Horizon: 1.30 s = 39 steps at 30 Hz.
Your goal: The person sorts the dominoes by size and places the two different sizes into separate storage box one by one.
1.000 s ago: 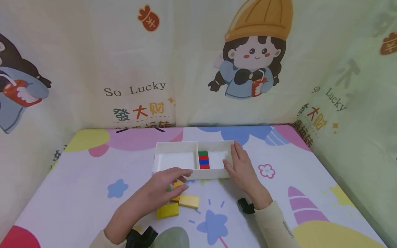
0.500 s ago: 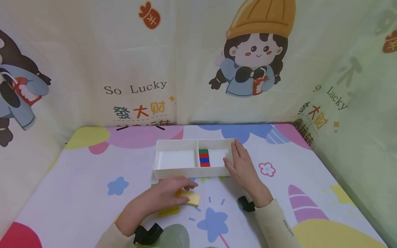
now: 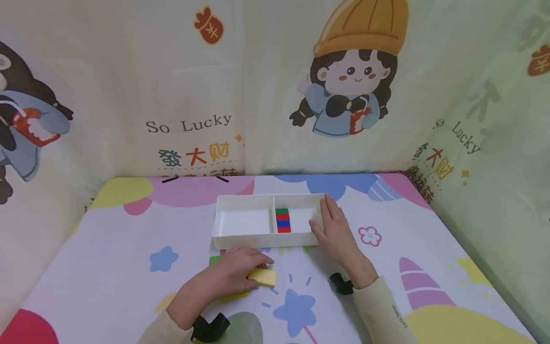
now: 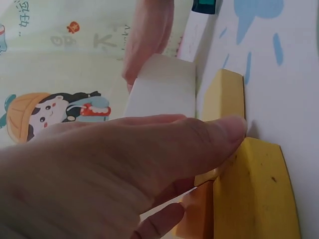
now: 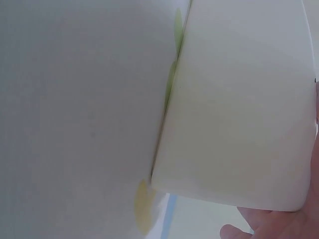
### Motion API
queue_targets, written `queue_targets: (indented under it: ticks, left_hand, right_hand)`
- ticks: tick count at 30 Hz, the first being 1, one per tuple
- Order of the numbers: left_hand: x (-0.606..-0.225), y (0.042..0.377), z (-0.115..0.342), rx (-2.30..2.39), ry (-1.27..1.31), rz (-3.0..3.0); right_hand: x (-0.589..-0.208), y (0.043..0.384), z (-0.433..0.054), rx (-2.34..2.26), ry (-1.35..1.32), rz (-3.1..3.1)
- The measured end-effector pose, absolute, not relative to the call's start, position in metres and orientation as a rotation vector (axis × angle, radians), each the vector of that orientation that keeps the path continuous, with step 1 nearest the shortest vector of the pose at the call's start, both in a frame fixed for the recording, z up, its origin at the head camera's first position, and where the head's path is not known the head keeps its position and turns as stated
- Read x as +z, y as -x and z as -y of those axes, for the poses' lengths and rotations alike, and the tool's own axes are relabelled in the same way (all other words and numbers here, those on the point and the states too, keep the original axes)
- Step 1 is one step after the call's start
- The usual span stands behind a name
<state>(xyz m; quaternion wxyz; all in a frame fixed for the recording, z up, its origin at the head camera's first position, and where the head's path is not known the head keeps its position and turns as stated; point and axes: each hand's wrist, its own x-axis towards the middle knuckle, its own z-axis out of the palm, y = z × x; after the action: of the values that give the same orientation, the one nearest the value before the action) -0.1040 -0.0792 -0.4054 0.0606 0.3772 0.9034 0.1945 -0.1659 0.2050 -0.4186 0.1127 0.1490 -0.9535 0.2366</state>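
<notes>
I had the head camera looking forward and down over the table (image 3: pixel 107 272) from well back, taking in the wall (image 3: pixel 266 95) beyond. The left wrist camera, turned sideways, looked from close behind the left hand (image 3: pixel 229 272) past yellow blocks (image 4: pixel 264 189) to the box (image 3: pixel 266 241) and the right hand (image 3: pixel 337 236), all of which the head view shared. My right wrist camera faced the box's front side, very near.

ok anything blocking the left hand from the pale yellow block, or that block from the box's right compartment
Nothing visible blocks the left hand: its thumb is against the pale yellow block. Between that block and the right compartment stands the white box's front wall.
</notes>
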Motion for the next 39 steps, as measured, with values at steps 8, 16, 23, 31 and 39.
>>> queue_targets:
  ticks: [8,16,23,31,39]
  left_hand:
    - [-0.409,0.104,0.077,0.557,-1.148,-2.772]
    - [-0.406,0.105,0.079,0.703,-1.082,-2.725]
    - [-0.395,0.105,0.081,0.781,-1.101,-2.789]
    - [-0.380,0.104,0.092,0.914,-1.000,-2.809]
    - [-0.370,0.113,0.099,1.000,-1.177,-2.927]
  right_hand:
    - [-0.420,0.166,-0.206,0.691,-0.430,2.800]
    - [-0.423,0.166,-0.205,0.682,-0.436,2.798]
    - [-0.422,0.167,-0.206,0.674,-0.443,2.775]
    - [-0.423,0.167,-0.207,0.666,-0.434,2.785]
    - [-0.423,0.166,-0.206,0.675,-0.439,2.771]
